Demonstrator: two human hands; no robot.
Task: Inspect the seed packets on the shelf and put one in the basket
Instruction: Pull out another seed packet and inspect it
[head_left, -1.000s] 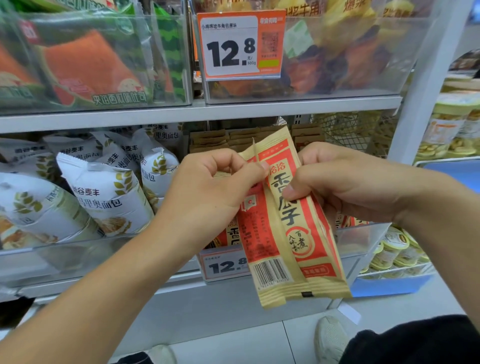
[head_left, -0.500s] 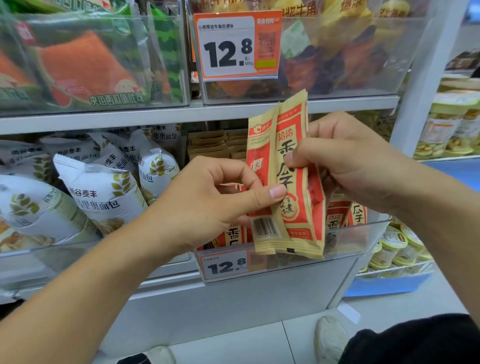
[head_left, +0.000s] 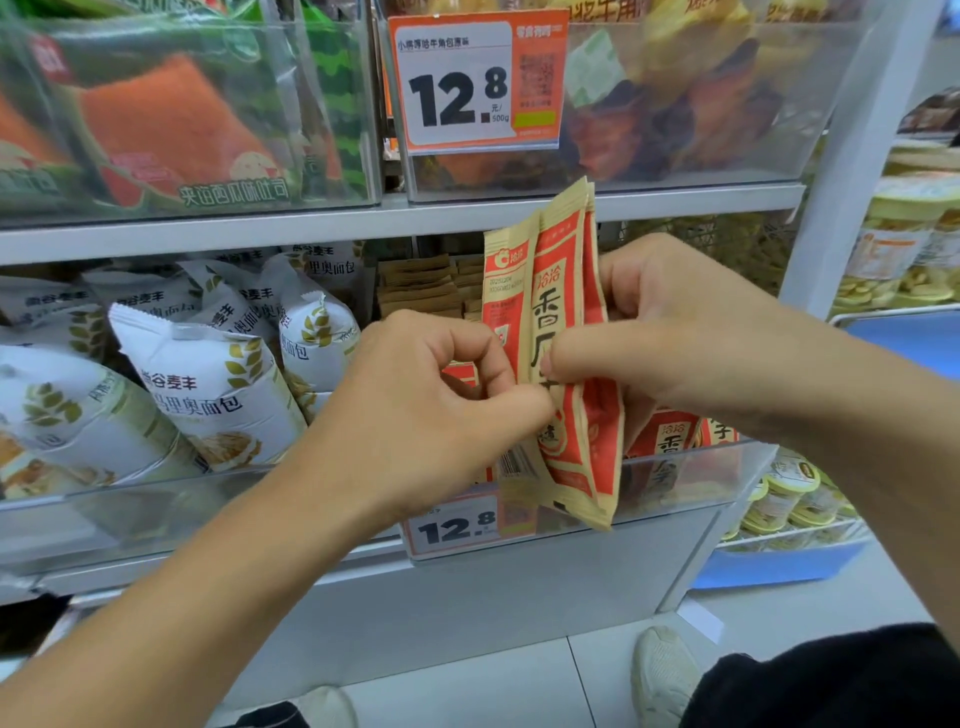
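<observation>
Head view: both hands, left (head_left: 415, 415) and right (head_left: 670, 343), pinch the seed packets (head_left: 558, 332) upright, mid-height, before the shelf bin (head_left: 675, 483); they look light, thin, crinkly and slick, so grip flat faces, not edges.

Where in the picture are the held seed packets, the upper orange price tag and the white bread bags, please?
held seed packets (head_left: 558, 291): head view, on the red front panel.
upper orange price tag (head_left: 478, 83): head view, on its white middle.
white bread bags (head_left: 208, 384): head view, on the front bag's face.
</observation>
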